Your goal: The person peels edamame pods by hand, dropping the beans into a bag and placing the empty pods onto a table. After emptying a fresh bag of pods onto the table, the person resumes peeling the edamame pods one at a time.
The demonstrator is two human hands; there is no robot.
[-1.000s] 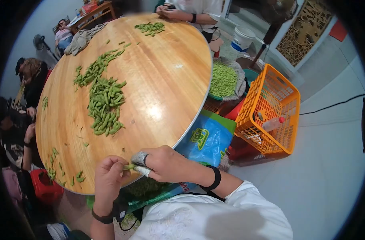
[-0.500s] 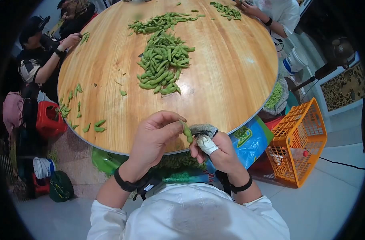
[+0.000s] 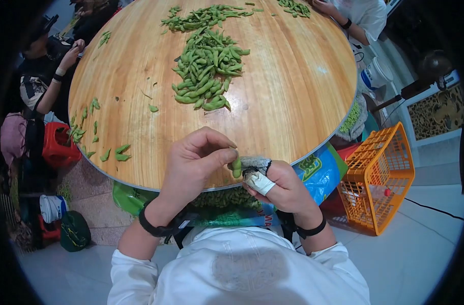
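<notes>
In the head view, my left hand [image 3: 194, 165] pinches a green edamame pod [image 3: 236, 168] between thumb and index finger, just above the table's near edge. The pod hangs nearly upright. My right hand [image 3: 278, 185] is closed at the pod's right side, its fingertips against it. White tape wraps the right thumb, and a grey knitted cover sits on the index finger. Whatever lies inside the curled right fingers is hidden. Beyond both hands, a pile of edamame pods [image 3: 206, 71] lies on the round wooden table [image 3: 288, 96].
Loose pods [image 3: 122, 153] lie at the table's left edge. Below my hands, a bag of pods [image 3: 227, 198] hangs beside blue plastic [image 3: 321, 173]. An orange crate [image 3: 379, 178] stands right; a red stool [image 3: 60, 145] stands left. Other people sit around the table.
My view has shifted slightly. Both hands stay together at the pod, which is now more upright. The co-worker's hand at left has lifted away from the table edge.
</notes>
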